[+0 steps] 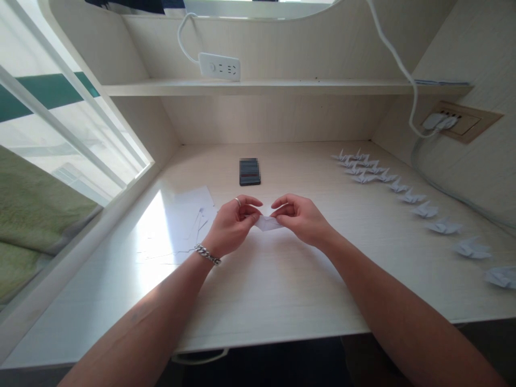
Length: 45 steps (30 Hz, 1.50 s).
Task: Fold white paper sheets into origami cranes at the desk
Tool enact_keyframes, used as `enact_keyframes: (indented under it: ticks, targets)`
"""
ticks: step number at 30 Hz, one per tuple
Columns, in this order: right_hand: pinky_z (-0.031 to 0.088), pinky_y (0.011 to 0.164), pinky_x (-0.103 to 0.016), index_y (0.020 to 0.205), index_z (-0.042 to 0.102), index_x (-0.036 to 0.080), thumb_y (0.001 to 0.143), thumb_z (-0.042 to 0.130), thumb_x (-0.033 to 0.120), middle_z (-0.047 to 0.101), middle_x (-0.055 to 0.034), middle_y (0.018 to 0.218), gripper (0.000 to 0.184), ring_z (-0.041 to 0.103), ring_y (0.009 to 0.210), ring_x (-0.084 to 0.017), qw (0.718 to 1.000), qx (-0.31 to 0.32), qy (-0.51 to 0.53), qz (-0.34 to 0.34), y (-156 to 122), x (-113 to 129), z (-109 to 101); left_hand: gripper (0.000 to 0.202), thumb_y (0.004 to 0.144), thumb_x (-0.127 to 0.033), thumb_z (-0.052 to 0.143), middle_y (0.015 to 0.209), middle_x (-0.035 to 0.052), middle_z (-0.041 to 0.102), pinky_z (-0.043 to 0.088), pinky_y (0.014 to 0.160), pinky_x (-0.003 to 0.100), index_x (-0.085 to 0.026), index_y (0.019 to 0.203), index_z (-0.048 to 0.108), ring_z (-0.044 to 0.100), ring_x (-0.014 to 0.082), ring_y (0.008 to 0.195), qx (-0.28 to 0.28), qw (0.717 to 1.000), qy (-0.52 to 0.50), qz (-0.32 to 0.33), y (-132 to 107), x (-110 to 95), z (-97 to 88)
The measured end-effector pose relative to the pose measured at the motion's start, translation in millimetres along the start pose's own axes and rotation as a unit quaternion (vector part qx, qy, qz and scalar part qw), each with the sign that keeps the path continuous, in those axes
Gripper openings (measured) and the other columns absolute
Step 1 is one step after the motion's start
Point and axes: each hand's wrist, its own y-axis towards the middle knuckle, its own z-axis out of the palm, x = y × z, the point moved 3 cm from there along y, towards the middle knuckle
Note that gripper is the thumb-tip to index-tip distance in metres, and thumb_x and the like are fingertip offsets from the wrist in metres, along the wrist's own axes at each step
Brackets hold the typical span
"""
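A small folded piece of white paper is held between my two hands above the middle of the desk. My left hand, with a ring and a chain bracelet, pinches its left end between thumb and fingers. At the right end, my right hand grips the paper in the same way. The fingers hide both ends of the paper. Sheets of white paper lie on the desk left of my left hand, partly in bright sunlight.
Folded paper cranes, several of them, line the right side of the desk. A dark phone lies beyond my hands. A power strip rests on the shelf, and a wall socket holds white plugs at right.
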Motion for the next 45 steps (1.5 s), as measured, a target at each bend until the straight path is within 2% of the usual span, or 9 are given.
enact_keyframes:
  ticks: [3, 8, 14, 20, 26, 31, 35, 39, 45]
  targets:
    - [0.05, 0.068, -0.03, 0.092, 0.064, 0.018, 0.073, 0.058, 0.013, 0.073, -0.0045, 0.083, 0.021, 0.068, 0.076, -0.018, 1.0, -0.006, -0.001, 0.006, 0.2, -1.8, 0.9, 0.021, 0.082, -0.021, 0.062, 0.084, 0.0069, 0.073, 0.053, 0.072, 0.03, -0.016, 0.102, 0.062, 0.069, 0.0178, 0.078, 0.011, 0.999, 0.033, 0.004, -1.8, 0.3, 0.8]
    - [0.049, 0.067, -0.03, 0.086, 0.067, 0.018, 0.073, 0.07, 0.027, 0.07, -0.0031, 0.082, 0.016, 0.064, 0.074, -0.017, 0.999, -0.002, -0.041, -0.009, -0.4, -3.6, 9.5, 0.02, 0.086, -0.022, 0.057, 0.085, 0.0065, 0.074, 0.053, 0.073, 0.031, -0.017, 0.104, 0.062, 0.068, 0.017, 0.077, 0.028, 0.998, 0.053, 0.004, -2.5, -1.2, 3.5]
    - [0.05, 0.07, -0.032, 0.095, 0.07, 0.017, 0.071, 0.072, 0.027, 0.071, -0.0038, 0.08, 0.026, 0.065, 0.074, -0.017, 0.998, -0.048, 0.038, 0.006, 1.6, -4.6, 6.4, 0.031, 0.084, -0.035, 0.064, 0.088, 0.0086, 0.073, 0.056, 0.077, 0.035, -0.014, 0.105, 0.059, 0.068, 0.0181, 0.081, -0.092, 0.991, -0.082, -0.058, 2.0, -2.6, -4.7]
    - [0.051, 0.08, -0.035, 0.088, 0.074, 0.017, 0.071, 0.074, 0.031, 0.074, -0.0059, 0.088, 0.022, 0.067, 0.082, -0.02, 0.995, -0.087, 0.051, 0.0, 3.1, -4.1, 6.1, 0.024, 0.073, -0.036, 0.075, 0.079, 0.0061, 0.072, 0.052, 0.067, 0.03, -0.015, 0.081, 0.068, 0.066, 0.0181, 0.074, 0.048, 0.997, 0.029, -0.057, -1.0, -3.4, 11.3]
    - [0.052, 0.075, -0.033, 0.079, 0.071, 0.015, 0.07, 0.073, 0.035, 0.071, -0.0045, 0.076, 0.022, 0.065, 0.073, -0.016, 0.992, -0.038, 0.101, 0.066, 1.0, -1.1, 11.8, 0.024, 0.076, -0.038, 0.071, 0.078, 0.0056, 0.07, 0.051, 0.068, 0.03, -0.014, 0.08, 0.066, 0.064, 0.0161, 0.072, -0.02, 0.998, -0.017, -0.056, 2.4, 4.1, 7.1]
    - [0.051, 0.07, -0.03, 0.084, 0.067, 0.017, 0.069, 0.074, 0.032, 0.071, -0.0041, 0.082, 0.022, 0.066, 0.075, -0.015, 0.988, -0.007, 0.115, 0.108, -2.2, 2.5, 13.4, 0.026, 0.078, -0.038, 0.071, 0.074, 0.0047, 0.069, 0.053, 0.068, 0.03, -0.013, 0.082, 0.064, 0.065, 0.015, 0.068, -0.026, 0.997, -0.052, -0.048, 2.4, 5.0, 3.6]
    - [0.053, 0.069, -0.031, 0.09, 0.064, 0.017, 0.064, 0.08, 0.033, 0.067, -0.0003, 0.071, 0.034, 0.065, 0.068, -0.015, 0.985, -0.05, 0.143, 0.084, 0.1, 0.7, 8.9, 0.023, 0.08, -0.036, 0.069, 0.074, 0.0049, 0.069, 0.053, 0.066, 0.029, -0.013, 0.08, 0.065, 0.065, 0.0154, 0.069, -0.006, 0.999, -0.008, -0.037, 0.5, -1.2, 5.2]
    - [0.053, 0.064, -0.031, 0.079, 0.064, 0.016, 0.064, 0.08, 0.034, 0.065, -0.0001, 0.065, 0.029, 0.063, 0.06, -0.014, 0.989, -0.072, 0.114, 0.062, 1.4, -3.1, 6.0, 0.024, 0.08, -0.037, 0.07, 0.077, 0.0059, 0.071, 0.056, 0.068, 0.03, -0.013, 0.083, 0.066, 0.068, 0.0164, 0.07, -0.009, 0.998, -0.033, -0.045, -0.5, -3.0, 6.0]
    - [0.053, 0.073, -0.033, 0.092, 0.073, 0.018, 0.073, 0.075, 0.033, 0.073, -0.0057, 0.087, 0.024, 0.067, 0.08, -0.019, 0.998, -0.062, 0.011, -0.028, -0.7, -0.6, 7.4, 0.024, 0.08, -0.036, 0.07, 0.079, 0.0076, 0.073, 0.057, 0.069, 0.03, -0.013, 0.087, 0.071, 0.069, 0.017, 0.071, -0.011, 0.999, -0.009, -0.031, -1.9, -1.9, 5.5]
